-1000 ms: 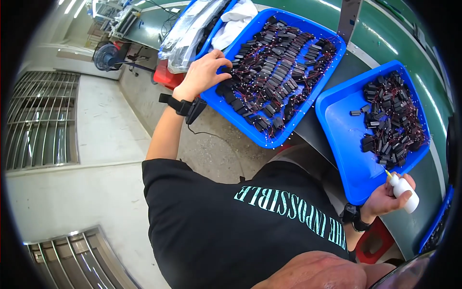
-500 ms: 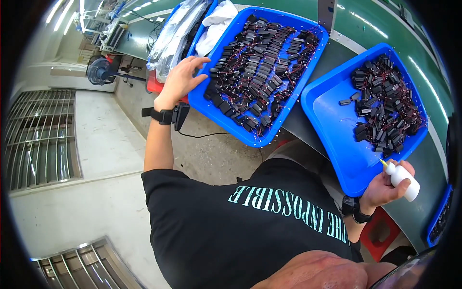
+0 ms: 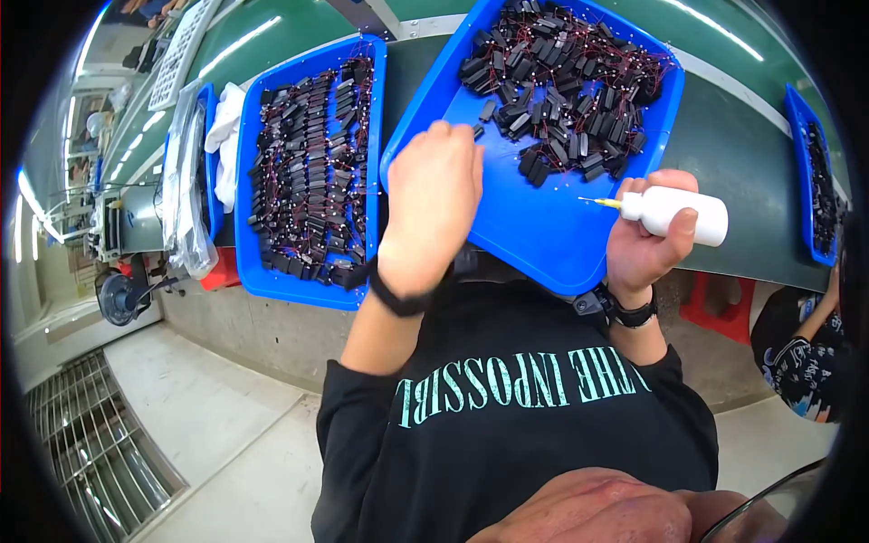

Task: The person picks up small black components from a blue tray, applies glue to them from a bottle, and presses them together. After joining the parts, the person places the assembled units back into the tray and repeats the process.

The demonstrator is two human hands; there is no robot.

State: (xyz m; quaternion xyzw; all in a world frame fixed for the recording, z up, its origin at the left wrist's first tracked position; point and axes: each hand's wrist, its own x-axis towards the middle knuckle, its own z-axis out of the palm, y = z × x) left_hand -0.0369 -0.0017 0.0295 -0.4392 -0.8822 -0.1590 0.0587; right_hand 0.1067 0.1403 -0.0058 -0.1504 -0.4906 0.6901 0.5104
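My right hand [image 3: 644, 244] is wrapped round a white squeeze bottle [image 3: 685, 215] with a yellow tip and thin needle, which lies nearly level and points left. The needle is over the bare near part of the right blue tray [image 3: 543, 240]. In that tray's far part lies a jumbled heap of small black rectangular parts [image 3: 579, 86] with thin red and black wires. My left hand [image 3: 434, 185] is above the tray's left rim, back of the hand up, close to a loose black part [image 3: 487, 110]. Its fingers bend away and blur, so whatever they hold is hidden.
Left of my left hand stands another blue tray [image 3: 303, 297] with similar wired parts laid in rows. Beyond it are clear plastic bags [image 3: 186, 190] and a white cloth [image 3: 226, 131]. A third blue tray [image 3: 801, 122] is at far right, beside another person's arm [image 3: 815, 317].
My left hand has moved from the left tray to the right tray. My view has turned rightward. The bottle stays in my right hand, its needle now over the right tray's near part.
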